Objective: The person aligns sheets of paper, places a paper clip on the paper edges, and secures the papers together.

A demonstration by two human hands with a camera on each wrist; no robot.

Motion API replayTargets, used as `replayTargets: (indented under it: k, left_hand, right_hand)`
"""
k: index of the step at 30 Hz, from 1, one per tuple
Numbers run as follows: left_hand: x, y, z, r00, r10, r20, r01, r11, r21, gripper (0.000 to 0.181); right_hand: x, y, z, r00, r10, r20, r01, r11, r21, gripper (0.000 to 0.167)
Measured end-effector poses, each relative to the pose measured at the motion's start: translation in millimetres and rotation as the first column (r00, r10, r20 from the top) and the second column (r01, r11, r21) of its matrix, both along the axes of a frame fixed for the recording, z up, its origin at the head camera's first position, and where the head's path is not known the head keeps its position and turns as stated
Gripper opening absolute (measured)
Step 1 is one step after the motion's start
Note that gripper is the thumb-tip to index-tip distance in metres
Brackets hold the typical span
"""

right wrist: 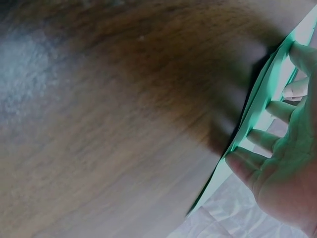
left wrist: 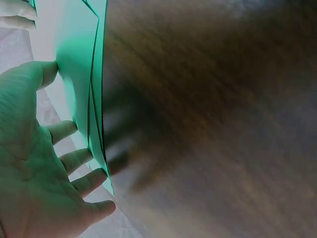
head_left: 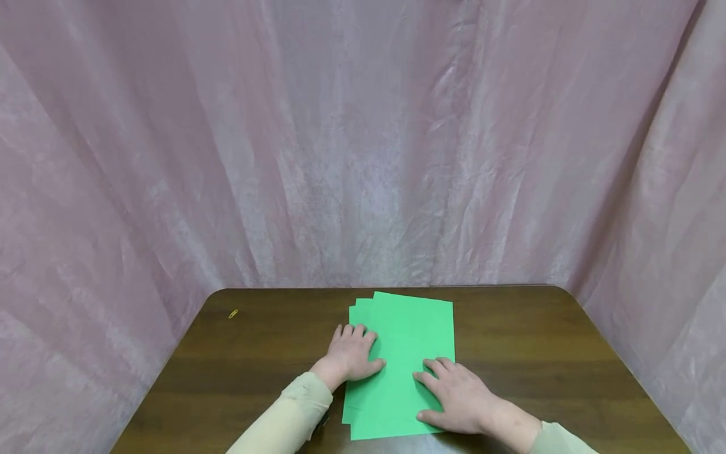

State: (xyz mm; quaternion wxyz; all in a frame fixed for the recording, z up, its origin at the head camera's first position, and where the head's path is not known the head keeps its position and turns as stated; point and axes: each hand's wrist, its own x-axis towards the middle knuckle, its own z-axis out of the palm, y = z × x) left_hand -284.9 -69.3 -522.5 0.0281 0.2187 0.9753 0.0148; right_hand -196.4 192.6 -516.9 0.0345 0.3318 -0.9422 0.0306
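Several green paper sheets [head_left: 405, 340] lie in an uneven stack on the table, their left corners and edges offset. My left hand [head_left: 353, 354] rests spread at the left edge of the stack, thumb on the paper. On the lower right part of the stack my right hand [head_left: 458, 397] lies with fingers spread, touching the paper. In the left wrist view the fingertips of the left hand [left wrist: 54, 148] touch the layered sheets [left wrist: 77, 64]. The right wrist view shows the right hand [right wrist: 285, 153] with its fingertips against the sheets' edge [right wrist: 265, 99].
A small yellow paper clip [head_left: 233, 313] lies at the back left of the brown wooden table [head_left: 527, 340]. Pink curtains [head_left: 363, 145] hang behind the table and at both sides. A small dark object, partly hidden, is beside the left sleeve.
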Motion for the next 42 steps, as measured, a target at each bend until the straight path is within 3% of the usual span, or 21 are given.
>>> replayTargets:
  k: [10, 14, 16, 17, 20, 23, 25, 28, 31, 33, 35, 38, 40, 42]
  left_hand:
    - [-2.1, 0.6, 0.1, 0.999, 0.013, 0.047, -0.014, 1.0, 0.026, 0.065]
    - [-11.0, -5.3, 10.9, 0.99, 0.033, 0.134, -0.051, 0.99, 0.132, 0.067]
    - [-16.1, -9.9, 19.4, 0.979, 0.042, 0.2, -0.087, 0.971, 0.221, 0.068]
    - [-17.9, -12.7, 22.9, 0.971, 0.045, 0.235, -0.109, 0.957, 0.268, 0.069]
    - [-19.1, -21.4, 30.6, 0.949, 0.033, 0.314, -0.164, 0.901, 0.403, 0.073]
    - [-12.8, -29.3, 38.6, 0.926, 0.005, 0.376, -0.215, 0.826, 0.52, 0.075]
    - [-8.2, -34.6, 43.1, 0.912, -0.024, 0.409, -0.245, 0.769, 0.591, 0.075]
    - [0.5, -44.0, 51.5, 0.878, -0.053, 0.476, -0.322, 0.67, 0.669, 0.074]
    - [10.6, -55.2, 57.8, 0.837, -0.077, 0.542, -0.4, 0.59, 0.701, 0.075]
    - [18.9, -62.9, 59.7, 0.794, -0.102, 0.6, -0.461, 0.542, 0.703, 0.078]
    - [27.2, -69.7, 58.9, 0.743, -0.132, 0.656, -0.526, 0.489, 0.695, 0.082]
    - [37.5, -78.4, 55.8, 0.669, -0.185, 0.72, -0.613, 0.41, 0.675, 0.086]
    - [42.8, -82.1, 55.0, 0.633, -0.221, 0.742, -0.649, 0.371, 0.665, 0.088]
    - [46.6, -84.4, 54.9, 0.601, -0.263, 0.754, -0.672, 0.345, 0.656, 0.09]
  right_hand:
    - [-1.7, 1.0, -0.4, 0.999, 0.001, 0.033, 0.0, 0.999, -0.038, 0.067]
    - [-6.0, -1.0, -1.2, 1.0, 0.017, -0.007, -0.018, 0.998, -0.061, 0.066]
    - [-8.8, -2.1, 0.6, 1.0, 0.021, 0.003, -0.021, 0.997, -0.073, 0.064]
    - [-9.9, -2.3, 1.1, 1.0, 0.025, 0.009, -0.025, 0.996, -0.082, 0.063]
    - [-9.9, -0.6, 7.0, 0.992, 0.007, 0.124, 0.012, 0.989, -0.149, 0.061]
    - [-7.3, 5.9, 15.4, 0.966, -0.019, 0.258, 0.082, 0.968, -0.236, 0.062]
    - [-4.9, 12.1, 23.5, 0.939, -0.039, 0.341, 0.145, 0.946, -0.29, 0.064]
    - [-3.2, 22.0, 33.2, 0.909, -0.065, 0.411, 0.224, 0.91, -0.35, 0.067]
    - [-3.4, 32.6, 39.7, 0.866, -0.089, 0.492, 0.322, 0.851, -0.414, 0.07]
    - [-2.8, 39.6, 42.6, 0.816, -0.106, 0.568, 0.411, 0.797, -0.442, 0.072]
    - [-1.1, 46.5, 45.2, 0.751, -0.104, 0.652, 0.502, 0.732, -0.461, 0.077]
    - [2.4, 55.5, 48.1, 0.632, -0.056, 0.773, 0.64, 0.6, -0.48, 0.083]
    - [3.8, 60.3, 49.2, 0.567, 0.006, 0.824, 0.705, 0.514, -0.488, 0.088]
    - [4.8, 64.3, 49.2, 0.515, 0.07, 0.854, 0.755, 0.434, -0.491, 0.09]
